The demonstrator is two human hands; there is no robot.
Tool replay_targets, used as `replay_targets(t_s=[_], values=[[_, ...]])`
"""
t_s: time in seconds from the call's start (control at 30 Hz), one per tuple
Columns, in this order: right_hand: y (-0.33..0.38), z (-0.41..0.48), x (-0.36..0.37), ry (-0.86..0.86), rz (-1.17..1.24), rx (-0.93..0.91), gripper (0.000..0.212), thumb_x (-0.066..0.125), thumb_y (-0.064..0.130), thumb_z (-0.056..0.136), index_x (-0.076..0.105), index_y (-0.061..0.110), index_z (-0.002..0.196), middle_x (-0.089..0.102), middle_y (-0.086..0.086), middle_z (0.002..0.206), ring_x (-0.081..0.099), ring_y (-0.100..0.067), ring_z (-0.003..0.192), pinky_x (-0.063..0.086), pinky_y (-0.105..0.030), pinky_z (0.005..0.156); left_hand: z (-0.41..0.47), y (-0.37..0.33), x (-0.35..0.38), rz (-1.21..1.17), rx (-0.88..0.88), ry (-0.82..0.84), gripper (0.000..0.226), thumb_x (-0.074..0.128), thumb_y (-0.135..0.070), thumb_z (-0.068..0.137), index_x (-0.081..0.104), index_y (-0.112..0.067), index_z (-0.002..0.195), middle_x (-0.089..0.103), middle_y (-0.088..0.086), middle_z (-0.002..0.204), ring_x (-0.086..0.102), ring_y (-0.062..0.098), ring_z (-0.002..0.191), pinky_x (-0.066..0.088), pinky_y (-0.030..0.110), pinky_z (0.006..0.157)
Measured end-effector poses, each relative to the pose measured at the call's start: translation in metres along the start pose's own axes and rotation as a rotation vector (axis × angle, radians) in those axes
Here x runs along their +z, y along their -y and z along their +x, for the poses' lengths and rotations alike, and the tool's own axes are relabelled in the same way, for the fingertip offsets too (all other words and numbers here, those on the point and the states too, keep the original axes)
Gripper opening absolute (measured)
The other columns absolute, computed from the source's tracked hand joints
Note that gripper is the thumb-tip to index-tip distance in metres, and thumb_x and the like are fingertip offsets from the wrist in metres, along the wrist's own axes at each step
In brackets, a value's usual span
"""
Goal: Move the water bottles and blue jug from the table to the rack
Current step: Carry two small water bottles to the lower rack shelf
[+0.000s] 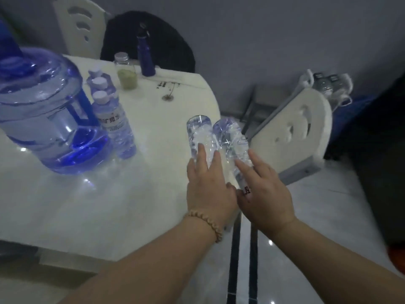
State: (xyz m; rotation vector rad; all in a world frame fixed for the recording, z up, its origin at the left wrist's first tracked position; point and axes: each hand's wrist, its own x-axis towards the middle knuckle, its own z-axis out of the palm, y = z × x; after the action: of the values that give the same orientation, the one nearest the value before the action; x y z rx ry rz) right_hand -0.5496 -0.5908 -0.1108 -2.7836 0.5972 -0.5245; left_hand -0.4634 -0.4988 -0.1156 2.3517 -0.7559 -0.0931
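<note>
The white worktop [65,205] fills the left half of the view. The blue jug [39,110] stands upright on its left side. A white chair [291,132] stands near the worktop's right edge. The left hand [208,189] and right hand [265,198] are side by side over that edge. Each has its fingers [202,154] clamped along a clear bottle, base pointing away. These are the left bottle [200,132] and the right bottle [232,137], and their sides are touching. Three upright water bottles [114,121] stand in a row just beside the jug. A dark blue flask [145,55] and a small bottle of greenish liquid [126,71] stand at the far edge. A bead bracelet [206,222] circles the left wrist.
</note>
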Motion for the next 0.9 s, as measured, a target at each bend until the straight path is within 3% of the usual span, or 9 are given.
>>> replay_targets(t_s=[0.2, 0.3, 0.4, 0.47, 0.53, 0.67, 0.8, 0.9], values=[[-0.093, 0.013, -0.115, -0.35, -0.014, 0.094, 0.061, 0.076, 0.02, 0.076, 0.051, 0.013, 0.131, 0.038, -0.012, 0.147, 0.047, -0.032, 0.123, 0.05, -0.046, 0.088, 0.029, -0.158, 0.014, -0.012, 0.417, -0.156, 0.077, 0.072, -0.016, 0.071, 0.037, -0.008, 0.138, 0.024, 0.017, 0.151, 0.019, 0.034, 0.137, 0.029, 0.05, 0.109], [-0.164, 0.003, -0.165, -0.438, -0.045, 0.151, 0.059, 0.071, 0.025, 0.08, 0.048, 0.013, 0.134, 0.036, -0.012, 0.148, 0.045, -0.031, 0.125, 0.047, -0.042, 0.093, 0.037, -0.245, 0.046, 0.022, 0.549, -0.15, 0.075, 0.07, -0.014, 0.073, 0.035, -0.008, 0.139, 0.022, 0.018, 0.151, 0.017, 0.034, 0.137, 0.024, 0.047, 0.111], [-0.234, -0.012, -0.198, -0.436, -0.073, 0.212, 0.058, 0.067, 0.029, 0.084, 0.047, 0.014, 0.136, 0.035, -0.011, 0.149, 0.043, -0.029, 0.127, 0.045, -0.04, 0.096, 0.035, -0.317, 0.091, 0.058, 0.602, -0.077, 0.07, 0.06, -0.017, 0.082, 0.027, -0.011, 0.143, 0.012, 0.014, 0.154, 0.008, 0.032, 0.141, 0.016, 0.042, 0.113], [-0.286, -0.028, -0.219, -0.396, -0.091, 0.271, 0.062, 0.073, 0.025, 0.08, 0.047, 0.016, 0.136, 0.034, -0.01, 0.15, 0.043, -0.029, 0.127, 0.049, -0.043, 0.093, 0.025, -0.365, 0.126, 0.068, 0.657, -0.06, 0.069, 0.064, -0.014, 0.079, 0.032, -0.007, 0.14, 0.022, 0.016, 0.151, 0.005, 0.026, 0.138, 0.022, 0.049, 0.112], [-0.329, -0.045, -0.232, -0.339, -0.099, 0.324, 0.065, 0.076, 0.024, 0.077, 0.048, 0.018, 0.135, 0.033, -0.009, 0.151, 0.044, -0.03, 0.126, 0.051, -0.043, 0.088, 0.017, -0.396, 0.16, 0.042, 0.639, -0.008, 0.073, 0.069, -0.012, 0.075, 0.035, -0.006, 0.139, 0.024, 0.016, 0.15, 0.005, 0.021, 0.133, 0.027, 0.051, 0.11], [-0.403, -0.058, -0.248, -0.252, -0.136, 0.389, 0.068, 0.072, 0.02, 0.077, 0.044, 0.024, 0.138, 0.027, -0.003, 0.154, 0.041, -0.025, 0.128, 0.05, -0.04, 0.088, 0.018, -0.439, 0.228, 0.139, 0.589, 0.171, 0.076, 0.056, -0.028, 0.087, 0.011, -0.017, 0.147, -0.009, 0.006, 0.156, -0.01, 0.026, 0.142, 0.008, 0.042, 0.116], [-0.454, -0.045, -0.24, -0.19, -0.094, 0.426, 0.067, 0.068, 0.021, 0.08, 0.04, 0.026, 0.141, 0.02, 0.0, 0.156, 0.033, -0.022, 0.133, 0.046, -0.041, 0.095, 0.036, -0.461, 0.272, 0.089, 0.477, 0.25, 0.079, 0.06, -0.024, 0.085, 0.011, -0.023, 0.147, -0.01, -0.002, 0.155, -0.004, 0.029, 0.142, 0.016, 0.038, 0.112], [-0.481, -0.028, -0.229, -0.165, -0.043, 0.435, 0.068, 0.074, 0.018, 0.073, 0.047, 0.023, 0.136, 0.029, -0.003, 0.153, 0.042, -0.027, 0.126, 0.05, -0.041, 0.087, 0.062, -0.467, 0.298, 0.115, 0.468, 0.282, 0.078, 0.06, -0.022, 0.084, 0.012, -0.026, 0.146, -0.009, -0.002, 0.156, -0.004, 0.028, 0.142, 0.015, 0.035, 0.112]])
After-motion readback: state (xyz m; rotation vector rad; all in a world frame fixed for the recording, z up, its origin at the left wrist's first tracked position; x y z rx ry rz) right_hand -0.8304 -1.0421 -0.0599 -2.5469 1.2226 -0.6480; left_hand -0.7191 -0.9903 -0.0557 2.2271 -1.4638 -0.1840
